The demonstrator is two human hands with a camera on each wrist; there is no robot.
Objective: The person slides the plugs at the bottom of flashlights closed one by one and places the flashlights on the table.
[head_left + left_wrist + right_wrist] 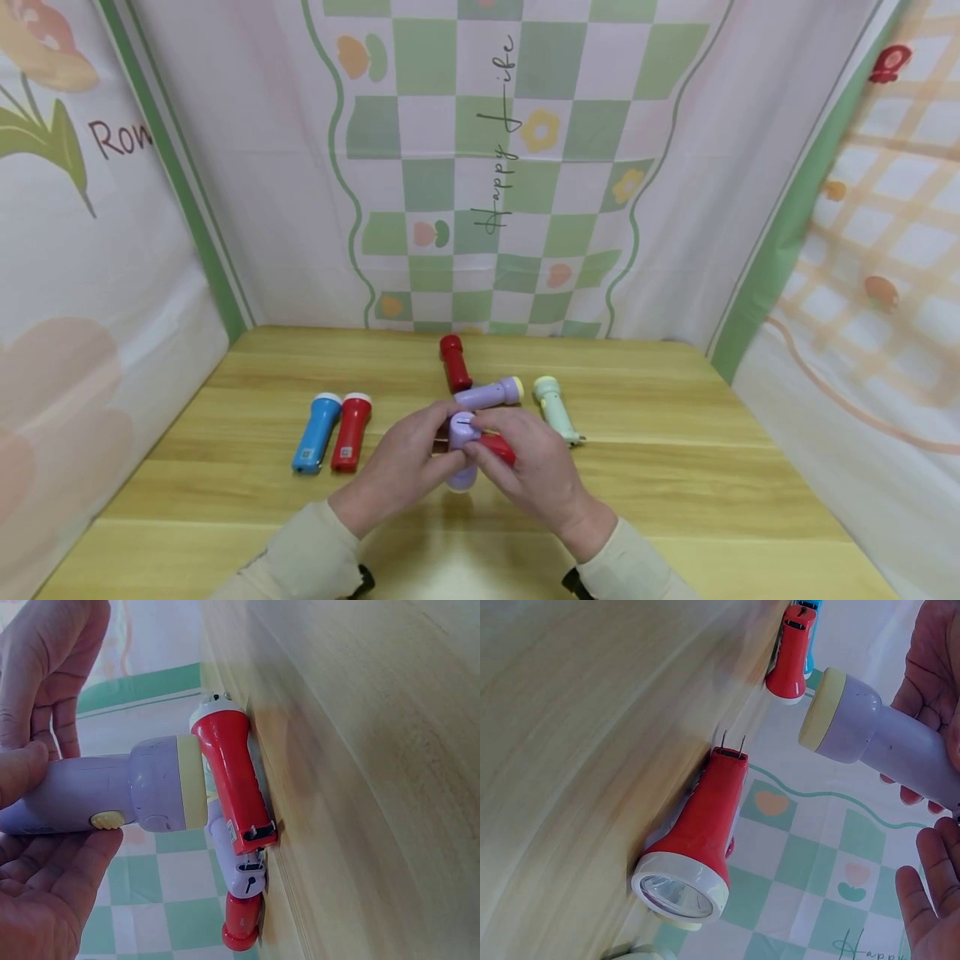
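Both hands on one purple torch (94, 787), held upright above tabletop (675, 508), tail up, cream-rimmed head facing down & apart from the wood. Dark slot in tail, yellow switch (107, 820) on side. L hand (397, 462) grips torch body btw thumb & fingers. R hand (536, 462) pinches near the tail end, thumb & index on it; its other fingers loosely bent, clear of the torch.

Red torch w/ white rim (697, 814) lies on tabletop just beyond the held one, partly hidden by R hand in head view; 2 thin metal prongs (735, 742) stick out of its tail. Behind that, 2nd purple torch (483, 395) on its side, pale yellow rim to the R. Dark red torch (454, 364) further back, its near end close to 2nd purple one; can't tell if they touch. Mint torch (555, 408) off to R, head away from person, prongs at near end.

L side of tabletop: blue torch (317, 433) & another red torch (352, 433), side by side, white rims away from person, small square labels nr tails.

Backdrop: green/white checked curtain (487, 175) w/ "Happy Life" lettering. Person wears beige sleeves (303, 554), dark bands (364, 581) at wrists.
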